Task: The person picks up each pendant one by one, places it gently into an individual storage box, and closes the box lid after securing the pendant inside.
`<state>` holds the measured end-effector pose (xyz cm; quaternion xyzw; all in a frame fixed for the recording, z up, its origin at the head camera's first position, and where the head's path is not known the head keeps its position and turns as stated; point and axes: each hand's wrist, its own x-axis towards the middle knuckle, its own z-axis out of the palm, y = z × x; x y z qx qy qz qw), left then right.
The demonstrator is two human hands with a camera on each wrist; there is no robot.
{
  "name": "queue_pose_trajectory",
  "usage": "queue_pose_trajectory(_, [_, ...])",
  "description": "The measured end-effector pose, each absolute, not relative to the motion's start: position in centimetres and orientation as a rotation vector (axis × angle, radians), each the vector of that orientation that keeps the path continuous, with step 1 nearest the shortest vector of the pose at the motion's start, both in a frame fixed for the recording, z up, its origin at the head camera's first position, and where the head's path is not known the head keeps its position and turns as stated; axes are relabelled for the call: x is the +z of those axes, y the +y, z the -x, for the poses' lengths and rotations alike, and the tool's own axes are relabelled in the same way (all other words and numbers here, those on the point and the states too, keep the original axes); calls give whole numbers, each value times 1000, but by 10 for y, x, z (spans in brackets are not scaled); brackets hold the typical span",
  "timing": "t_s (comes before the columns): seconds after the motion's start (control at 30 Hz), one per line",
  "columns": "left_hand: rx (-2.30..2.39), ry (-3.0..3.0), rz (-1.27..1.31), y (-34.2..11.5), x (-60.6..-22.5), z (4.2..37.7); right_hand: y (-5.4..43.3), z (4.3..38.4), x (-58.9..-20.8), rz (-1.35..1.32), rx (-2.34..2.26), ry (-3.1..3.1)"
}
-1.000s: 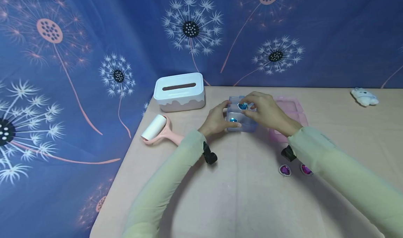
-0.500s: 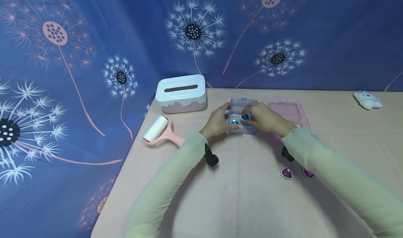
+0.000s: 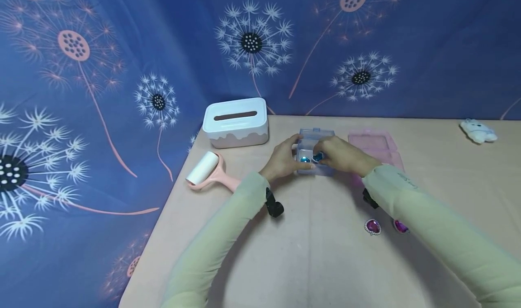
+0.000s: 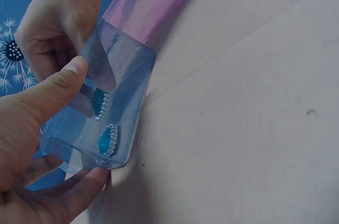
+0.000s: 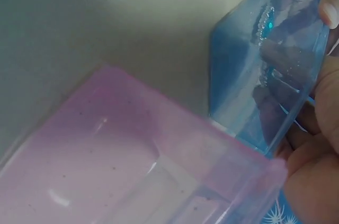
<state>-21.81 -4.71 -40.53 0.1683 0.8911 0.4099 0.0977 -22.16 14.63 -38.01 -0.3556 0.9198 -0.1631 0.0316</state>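
My left hand [image 3: 281, 160] grips the left side of a translucent blue plastic box [image 3: 319, 170], thumb along its front and fingers behind. Inside the box lies a blue heart-like gem [image 4: 108, 140] edged with small clear beads. Fingers of my right hand [image 3: 343, 155] reach down into the box and pinch a second blue beaded gem [image 4: 99, 102] beside the first, as the left wrist view shows through the wall. Right of the blue box sits a pink translucent box [image 3: 380, 141], opened flat and partly covered by my right forearm. It fills the lower right wrist view.
Two magenta beaded gems, a near one [image 3: 372, 227] and another [image 3: 400, 226] partly under the right sleeve, lie on the table. A pink lint roller [image 3: 220, 176] and a white tissue box [image 3: 235, 122] stand left. A small white plush [image 3: 478, 130] lies far right.
My right hand has lowered the second blue gem from above the blue box's back part to inside, beside the first. My left hand keeps its grip. The head view has shifted slightly.
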Motion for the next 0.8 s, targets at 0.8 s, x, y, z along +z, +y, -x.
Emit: queue_pose_trajectory(0.8, [1255,2622,-516,-49,-406,216,144,225,-380,1061,-450,2790])
